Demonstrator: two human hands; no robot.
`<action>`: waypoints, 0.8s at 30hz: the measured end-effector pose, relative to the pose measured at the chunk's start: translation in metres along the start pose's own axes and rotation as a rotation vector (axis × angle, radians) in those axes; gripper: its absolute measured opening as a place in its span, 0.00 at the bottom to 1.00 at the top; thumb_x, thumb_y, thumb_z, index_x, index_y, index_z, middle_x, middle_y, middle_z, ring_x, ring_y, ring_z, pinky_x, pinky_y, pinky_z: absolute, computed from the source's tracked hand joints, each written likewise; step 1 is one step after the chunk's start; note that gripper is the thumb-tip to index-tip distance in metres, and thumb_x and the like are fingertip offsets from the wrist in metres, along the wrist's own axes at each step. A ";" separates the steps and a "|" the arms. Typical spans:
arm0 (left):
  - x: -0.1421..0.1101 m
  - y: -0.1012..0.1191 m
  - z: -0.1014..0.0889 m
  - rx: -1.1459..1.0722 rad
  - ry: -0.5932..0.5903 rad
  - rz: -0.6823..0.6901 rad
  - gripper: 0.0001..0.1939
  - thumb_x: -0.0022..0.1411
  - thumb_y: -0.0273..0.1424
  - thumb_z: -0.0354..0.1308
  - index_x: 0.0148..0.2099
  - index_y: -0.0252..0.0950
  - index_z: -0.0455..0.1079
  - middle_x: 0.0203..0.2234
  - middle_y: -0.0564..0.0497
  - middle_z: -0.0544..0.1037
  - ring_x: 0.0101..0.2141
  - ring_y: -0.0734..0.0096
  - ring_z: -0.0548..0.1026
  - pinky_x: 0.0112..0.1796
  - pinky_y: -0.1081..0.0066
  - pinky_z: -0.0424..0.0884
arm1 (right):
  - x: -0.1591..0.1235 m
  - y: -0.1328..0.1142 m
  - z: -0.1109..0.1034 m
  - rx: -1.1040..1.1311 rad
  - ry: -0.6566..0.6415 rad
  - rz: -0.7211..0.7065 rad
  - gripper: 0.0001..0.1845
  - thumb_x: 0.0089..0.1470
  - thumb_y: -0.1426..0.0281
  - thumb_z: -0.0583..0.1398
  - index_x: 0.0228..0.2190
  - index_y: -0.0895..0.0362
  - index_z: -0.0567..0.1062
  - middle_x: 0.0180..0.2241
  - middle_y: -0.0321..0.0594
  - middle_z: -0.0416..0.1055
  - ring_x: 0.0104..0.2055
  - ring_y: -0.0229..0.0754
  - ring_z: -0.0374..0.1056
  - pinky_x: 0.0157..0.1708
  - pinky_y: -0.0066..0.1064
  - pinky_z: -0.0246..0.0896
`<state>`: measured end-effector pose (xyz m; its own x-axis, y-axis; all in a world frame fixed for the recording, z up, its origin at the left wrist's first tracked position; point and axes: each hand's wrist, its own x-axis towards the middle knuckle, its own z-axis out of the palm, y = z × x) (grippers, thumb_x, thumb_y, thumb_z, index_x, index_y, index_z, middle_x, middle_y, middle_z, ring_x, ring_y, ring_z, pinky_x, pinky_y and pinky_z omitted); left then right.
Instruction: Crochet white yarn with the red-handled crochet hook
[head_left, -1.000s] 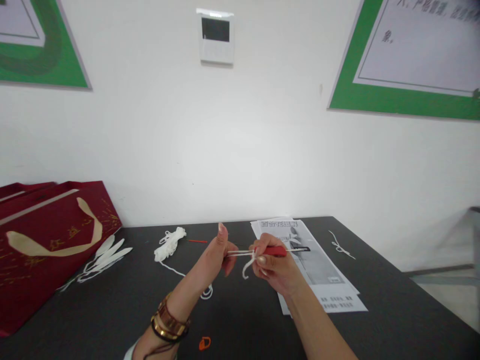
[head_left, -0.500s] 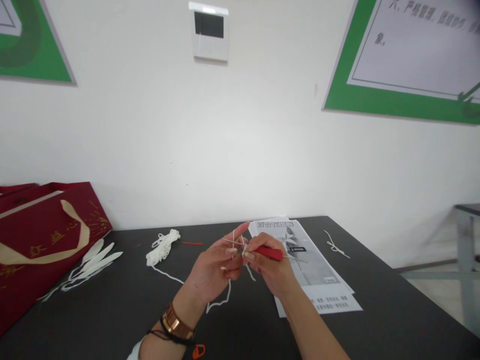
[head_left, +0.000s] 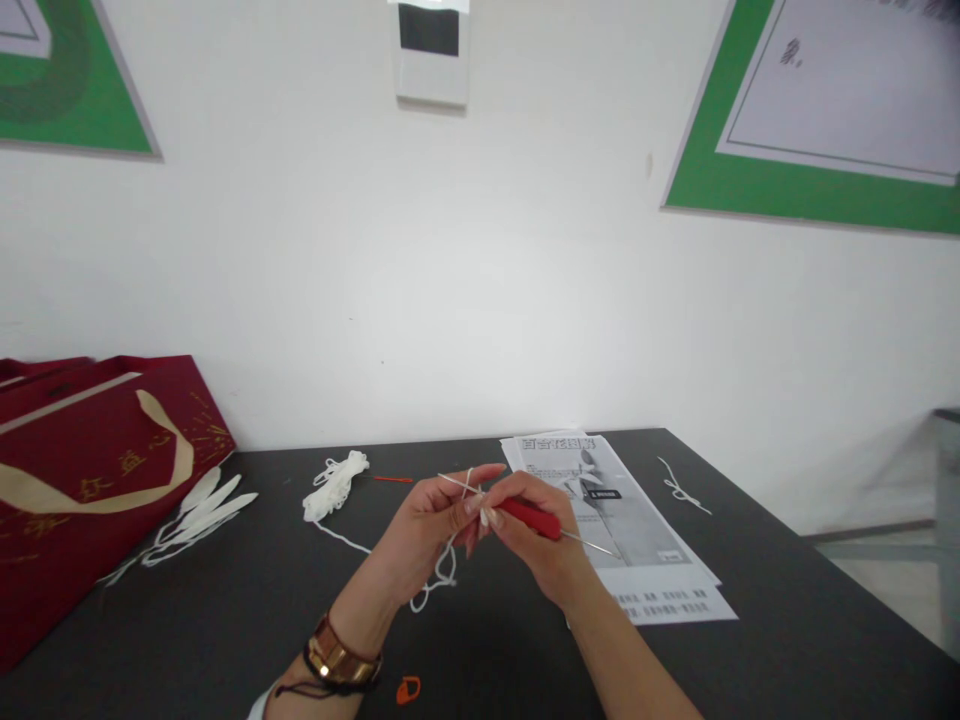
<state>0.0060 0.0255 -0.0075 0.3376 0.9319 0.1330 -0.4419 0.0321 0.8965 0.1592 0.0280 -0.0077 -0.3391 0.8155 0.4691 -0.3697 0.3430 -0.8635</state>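
Black table [head_left: 750,640] | white wall [head_left: 480,280] | right hand [head_left: 540,545] grip grasping crochet hook [head_left: 529,517]

We see two bare forearms entering from the bottom edge. The left hand [head_left: 424,525] has long fingernails with a pale, glossy finish. Its wrist wears a wide, shiny gold-coloured metal bangle [head_left: 341,655], and just behind it sits a thin dark cord bracelet [head_left: 319,682] with loose trailing ends. A sliver of white sleeve cuff [head_left: 259,706] shows at the frame's lower edge. The right hand [head_left: 544,555] has similar pale nails, and its wrist and forearm are uncovered, without jewellery.
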 end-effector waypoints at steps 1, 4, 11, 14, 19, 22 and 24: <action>0.000 -0.001 0.000 -0.011 0.001 -0.004 0.18 0.54 0.32 0.65 0.48 0.34 0.76 0.21 0.51 0.72 0.19 0.79 0.63 0.21 0.76 0.56 | 0.000 0.001 0.001 -0.008 0.004 0.005 0.01 0.53 0.72 0.62 0.31 0.55 0.74 0.25 0.36 0.73 0.26 0.39 0.71 0.30 0.33 0.67; -0.001 -0.002 -0.002 -0.103 0.014 -0.020 0.23 0.51 0.27 0.65 0.51 0.35 0.74 0.20 0.53 0.72 0.20 0.77 0.67 0.22 0.76 0.59 | -0.001 0.003 0.000 -0.086 0.014 0.030 0.02 0.52 0.71 0.63 0.30 0.56 0.75 0.26 0.37 0.73 0.27 0.39 0.70 0.30 0.31 0.64; 0.000 -0.005 -0.004 -0.271 0.101 -0.001 0.25 0.46 0.22 0.64 0.49 0.35 0.75 0.25 0.50 0.78 0.25 0.76 0.73 0.30 0.77 0.66 | 0.000 0.017 0.002 0.050 0.063 0.101 0.06 0.56 0.66 0.61 0.34 0.56 0.76 0.19 0.30 0.64 0.18 0.29 0.54 0.16 0.23 0.44; 0.001 -0.004 -0.005 -0.289 0.111 -0.017 0.26 0.45 0.20 0.62 0.50 0.33 0.74 0.25 0.48 0.79 0.24 0.76 0.73 0.29 0.78 0.65 | 0.002 0.022 0.004 0.160 0.140 0.195 0.06 0.52 0.67 0.64 0.31 0.56 0.72 0.17 0.27 0.63 0.15 0.28 0.51 0.14 0.22 0.40; 0.002 -0.002 -0.007 -0.311 0.105 -0.042 0.27 0.45 0.17 0.61 0.51 0.30 0.73 0.20 0.49 0.77 0.22 0.78 0.70 0.26 0.80 0.63 | 0.004 0.024 0.001 0.098 0.167 0.212 0.10 0.51 0.67 0.65 0.27 0.58 0.70 0.18 0.31 0.68 0.15 0.28 0.53 0.15 0.22 0.41; 0.002 -0.001 -0.007 -0.325 0.095 -0.040 0.28 0.45 0.17 0.61 0.52 0.30 0.72 0.17 0.53 0.74 0.19 0.82 0.65 0.21 0.81 0.58 | 0.004 0.023 -0.001 0.095 0.148 0.201 0.10 0.52 0.66 0.64 0.27 0.58 0.70 0.17 0.30 0.68 0.15 0.28 0.53 0.15 0.22 0.42; 0.001 0.000 -0.006 -0.337 0.083 -0.037 0.30 0.45 0.17 0.61 0.54 0.31 0.71 0.16 0.55 0.71 0.18 0.82 0.63 0.21 0.81 0.58 | 0.004 0.022 -0.001 0.134 0.133 0.203 0.10 0.52 0.66 0.65 0.26 0.57 0.70 0.16 0.30 0.67 0.15 0.29 0.54 0.15 0.22 0.43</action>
<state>0.0009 0.0282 -0.0098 0.2958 0.9536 0.0564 -0.6847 0.1705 0.7086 0.1502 0.0391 -0.0251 -0.3045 0.9182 0.2533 -0.4198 0.1093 -0.9010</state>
